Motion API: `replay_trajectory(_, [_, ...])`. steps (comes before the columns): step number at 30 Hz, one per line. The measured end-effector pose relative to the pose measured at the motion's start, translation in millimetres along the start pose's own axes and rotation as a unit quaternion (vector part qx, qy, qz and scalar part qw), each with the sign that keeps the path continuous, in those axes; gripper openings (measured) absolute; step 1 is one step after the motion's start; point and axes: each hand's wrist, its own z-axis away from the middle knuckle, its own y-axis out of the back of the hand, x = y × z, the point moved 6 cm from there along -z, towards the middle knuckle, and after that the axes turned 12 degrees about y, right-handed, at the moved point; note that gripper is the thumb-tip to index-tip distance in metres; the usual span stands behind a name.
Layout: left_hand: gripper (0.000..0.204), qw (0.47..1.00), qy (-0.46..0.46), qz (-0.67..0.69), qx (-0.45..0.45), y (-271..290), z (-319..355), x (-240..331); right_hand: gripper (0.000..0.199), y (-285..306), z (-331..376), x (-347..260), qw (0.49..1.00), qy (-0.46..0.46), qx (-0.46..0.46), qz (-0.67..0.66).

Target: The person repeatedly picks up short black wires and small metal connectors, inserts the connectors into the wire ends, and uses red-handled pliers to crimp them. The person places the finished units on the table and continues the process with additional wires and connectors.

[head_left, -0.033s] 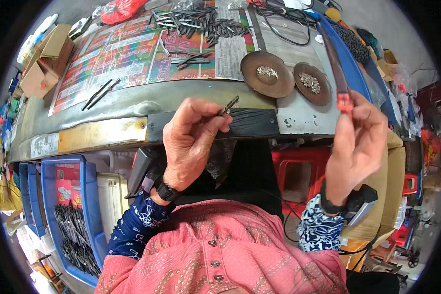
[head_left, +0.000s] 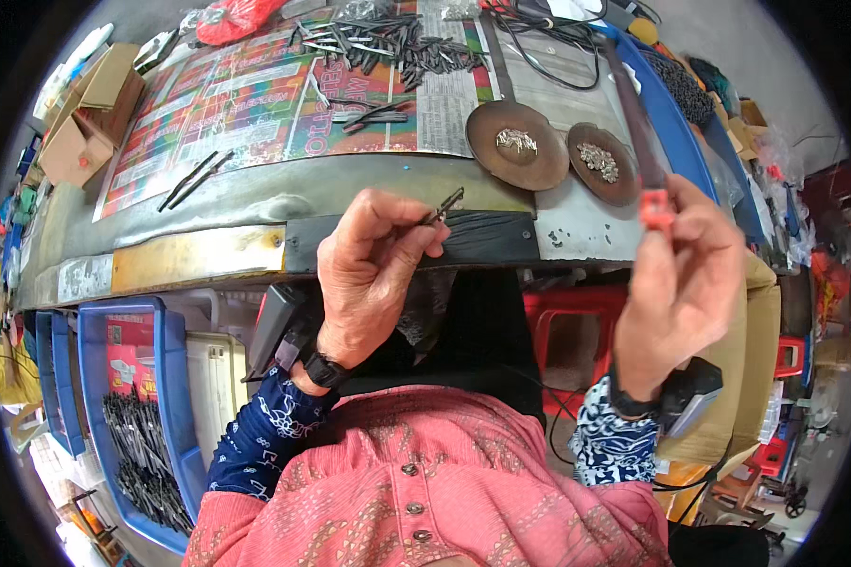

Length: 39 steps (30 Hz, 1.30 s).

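Observation:
Over the near edge of the table, my left hand [head_left: 369, 274] is closed in a pinch. Between thumb and forefinger it holds a small thin black piece [head_left: 451, 201], whose tip points up to the right. To the right, my right hand [head_left: 681, 283] grips a small red part [head_left: 656, 208] between thumb and fingers; a long dark brown strip [head_left: 632, 118] runs from it toward the far side. What exactly the red part is, I cannot make out. Two brown round dishes lie between the hands, farther off: the larger dish [head_left: 487, 156] and the smaller dish [head_left: 581, 170] hold small silvery metal pieces.
Printed paper [head_left: 208, 123] covers much of the table, with a heap of thin black pieces [head_left: 397, 47] at its far side. Two thin black pieces [head_left: 194, 181] lie apart at left. A blue bin [head_left: 175, 378] of similar pieces stands lower left. Cables [head_left: 591, 71] curl far right.
My right hand has shifted slightly left with the red part and the dark strip. The left hand and its black piece have hardly moved.

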Motion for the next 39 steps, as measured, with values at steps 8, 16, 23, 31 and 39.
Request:
replay_trajectory(8, [0.011, 0.999, -0.036, -0.031, 0.022, 5, 2, -3, 0.021, -55, -18, -35, 0.968, 0.086, -0.235, 0.017])
replay_trajectory(16, [0.012, 0.998, -0.047, -0.025, 0.021, 10, 3, -7, 0.016, -77, -6, -33, 0.953, 0.086, -0.286, 0.053])
replay_trajectory(23, [0.013, 0.998, -0.051, -0.027, 0.032, 7, 3, -8, 0.017, -19, -16, -40, 0.999, -0.011, 0.019, -0.047])
replay_trajectory(31, [0.012, 0.997, -0.042, -0.066, 0.027, 5, 4, -5, 0.016, -56, 5, -14, 0.963, 0.047, -0.261, 0.053])
replay_trajectory(39, [0.013, 0.996, -0.051, -0.068, 0.010, 5, 5, -4, 0.016, -9, 12, 15, 0.973, -0.059, -0.177, 0.139])
